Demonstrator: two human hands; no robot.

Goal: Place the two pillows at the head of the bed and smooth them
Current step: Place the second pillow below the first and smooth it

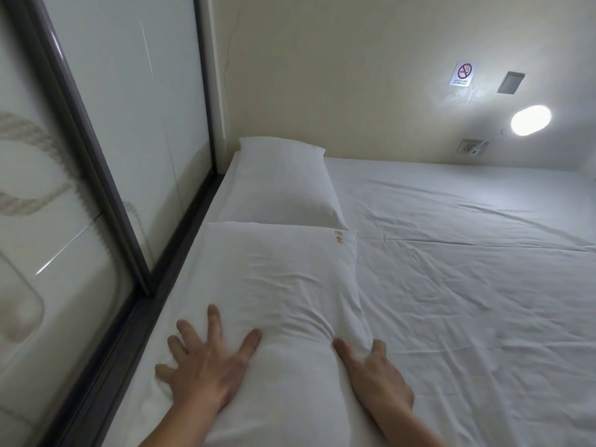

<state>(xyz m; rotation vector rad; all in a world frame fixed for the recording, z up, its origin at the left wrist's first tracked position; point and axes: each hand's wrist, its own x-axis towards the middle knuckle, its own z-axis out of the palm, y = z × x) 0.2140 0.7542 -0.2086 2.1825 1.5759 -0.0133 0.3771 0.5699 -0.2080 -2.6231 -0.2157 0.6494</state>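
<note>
Two white pillows lie end to end along the left edge of the bed, against the glass wall. The far pillow (283, 185) sits in the corner by the cream wall. The near pillow (274, 279) has small gold embroidery at its far right corner and is creased. My left hand (206, 366) rests flat on the near pillow's near left part, fingers spread. My right hand (374, 372) presses on its right edge, where the fabric bunches into folds under the fingers; whether it pinches the cloth is unclear.
A wrinkled white sheet (467, 269) covers the bed to the right. A dark-framed glass partition (106, 175) runs along the left. On the cream back wall are a no-smoking sign (463, 74), a lit oval lamp (530, 120) and a socket (471, 146).
</note>
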